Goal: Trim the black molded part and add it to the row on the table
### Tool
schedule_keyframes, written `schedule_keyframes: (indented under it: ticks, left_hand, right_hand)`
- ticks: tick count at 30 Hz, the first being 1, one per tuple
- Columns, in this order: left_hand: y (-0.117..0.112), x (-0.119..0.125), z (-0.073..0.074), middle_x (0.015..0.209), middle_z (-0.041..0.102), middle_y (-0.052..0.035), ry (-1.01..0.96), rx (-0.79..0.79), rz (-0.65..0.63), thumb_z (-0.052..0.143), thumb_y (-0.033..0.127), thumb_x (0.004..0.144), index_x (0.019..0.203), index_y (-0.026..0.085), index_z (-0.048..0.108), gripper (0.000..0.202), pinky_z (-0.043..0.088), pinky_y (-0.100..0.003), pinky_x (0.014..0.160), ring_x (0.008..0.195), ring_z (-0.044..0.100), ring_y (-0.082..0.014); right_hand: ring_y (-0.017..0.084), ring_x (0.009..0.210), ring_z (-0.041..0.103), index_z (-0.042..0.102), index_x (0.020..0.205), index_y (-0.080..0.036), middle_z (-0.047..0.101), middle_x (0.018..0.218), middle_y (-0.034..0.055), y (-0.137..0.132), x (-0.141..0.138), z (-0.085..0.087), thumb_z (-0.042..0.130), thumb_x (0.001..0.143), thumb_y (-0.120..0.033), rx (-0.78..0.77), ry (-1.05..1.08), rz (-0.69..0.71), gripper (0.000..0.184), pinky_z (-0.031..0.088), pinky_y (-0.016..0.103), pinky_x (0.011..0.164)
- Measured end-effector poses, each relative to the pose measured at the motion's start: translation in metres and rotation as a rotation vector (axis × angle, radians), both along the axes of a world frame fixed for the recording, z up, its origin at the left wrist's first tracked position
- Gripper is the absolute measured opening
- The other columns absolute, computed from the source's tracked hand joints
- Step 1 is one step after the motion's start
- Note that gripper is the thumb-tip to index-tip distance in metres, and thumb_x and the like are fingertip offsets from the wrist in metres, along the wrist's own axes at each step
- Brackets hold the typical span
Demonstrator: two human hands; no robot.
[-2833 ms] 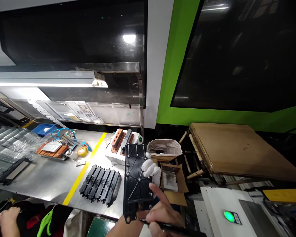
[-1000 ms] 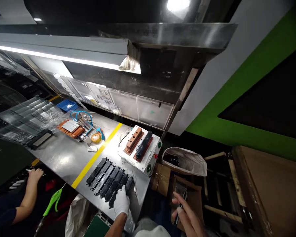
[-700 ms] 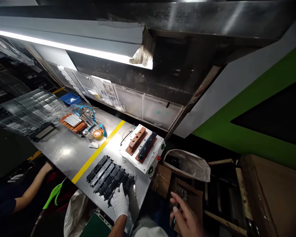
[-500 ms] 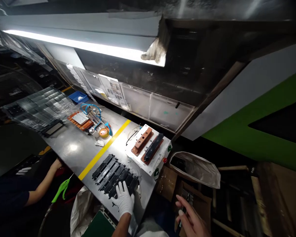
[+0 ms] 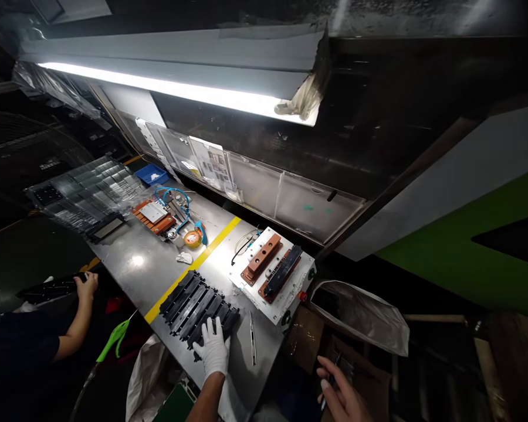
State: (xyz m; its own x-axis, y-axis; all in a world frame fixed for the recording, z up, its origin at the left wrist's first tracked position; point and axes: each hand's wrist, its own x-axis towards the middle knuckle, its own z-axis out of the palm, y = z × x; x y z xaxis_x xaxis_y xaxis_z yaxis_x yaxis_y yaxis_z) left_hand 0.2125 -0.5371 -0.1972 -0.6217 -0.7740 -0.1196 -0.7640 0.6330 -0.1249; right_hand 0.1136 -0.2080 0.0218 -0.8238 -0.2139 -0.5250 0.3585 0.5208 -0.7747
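Observation:
My left hand (image 5: pixel 214 351), in a white glove, lies with fingers spread on the near end of a row of long black plastic strips (image 5: pixel 198 308). The strips lie side by side on the metal table (image 5: pixel 134 264). My bare right hand (image 5: pixel 341 390) is off the table's right edge, its fingers closed around a slim dark pen-like tool (image 5: pixel 323 398), mostly hidden by the hand. On the table right of the strips lies a thin metal tool (image 5: pixel 252 340). Behind it, a white fixture (image 5: pixel 250 284) bears a brown block (image 5: pixel 264 258) and a black strip (image 5: pixel 284 269).
A red button (image 5: pixel 303 296) sits on the fixture's side. A lined bin (image 5: pixel 365 310) and cardboard box (image 5: pixel 305 337) stand to the right. At left are orange tape (image 5: pixel 192 238), an orange fixture (image 5: pixel 154 217), a green air gun (image 5: pixel 114 340) and a co-worker's hand (image 5: pixel 86 285) on a dark piece.
My left hand has pushed the black strips leftward, closer to the yellow line, leaving the thin metal tool apart from them. The co-worker's hand has moved left. The view has shifted slightly.

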Motion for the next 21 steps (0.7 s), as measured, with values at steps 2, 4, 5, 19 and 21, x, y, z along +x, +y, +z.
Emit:
schedule_keyframes:
  ticks: [2,4,5,19,21]
  left_hand:
    - [-0.007,-0.004,0.001,0.167,0.037,-0.0105,-0.005,-0.003,-0.006,0.044,0.037,0.098,0.155,0.026,0.04,0.058,0.028,-0.072,0.116,0.153,0.029,-0.0335]
    - [-0.013,-0.006,0.004,0.167,0.038,-0.0113,-0.018,-0.015,-0.012,0.047,0.038,0.097,0.154,0.025,0.041,0.059,0.029,-0.072,0.115,0.153,0.03,-0.0333]
    - [-0.015,-0.008,0.006,0.167,0.039,-0.0113,-0.024,-0.023,-0.015,0.047,0.039,0.097,0.154,0.025,0.041,0.059,0.03,-0.071,0.115,0.152,0.031,-0.033]
    - [-0.028,-0.018,0.034,0.167,0.038,-0.0067,-0.239,-0.076,-0.095,0.043,0.048,0.098,0.156,0.035,0.037,0.059,0.038,-0.06,0.109,0.154,0.032,-0.028]
    - [-0.028,-0.019,0.038,0.167,0.038,-0.008,-0.257,-0.06,-0.075,0.043,0.05,0.098,0.156,0.033,0.036,0.061,0.038,-0.06,0.109,0.153,0.033,-0.0281]
  right_hand:
    - [0.02,0.083,0.073,0.057,0.14,-0.026,0.071,0.125,0.0105,-0.002,-0.008,-0.012,0.048,0.089,-0.063,-0.028,-0.12,0.04,0.064,0.06,0.03,0.075]
    - [0.02,0.083,0.072,0.055,0.141,-0.025,0.069,0.125,0.0106,-0.008,-0.017,-0.025,0.052,0.086,-0.062,-0.039,-0.175,0.05,0.067,0.059,0.029,0.068]
    - [0.02,0.082,0.072,0.056,0.14,-0.024,0.069,0.122,0.0101,-0.013,-0.023,-0.031,0.053,0.084,-0.061,-0.037,-0.163,0.04,0.067,0.059,0.028,0.065]
    - [0.016,0.078,0.072,0.056,0.131,-0.018,0.069,0.125,0.012,-0.116,-0.165,-0.047,0.043,0.096,-0.019,0.188,0.141,0.187,0.038,0.054,0.025,0.075]
    - [0.02,0.091,0.073,0.059,0.129,-0.017,0.072,0.119,0.0122,-0.125,-0.177,-0.051,0.045,0.095,-0.016,0.236,0.182,0.227,0.037,0.053,0.028,0.083]
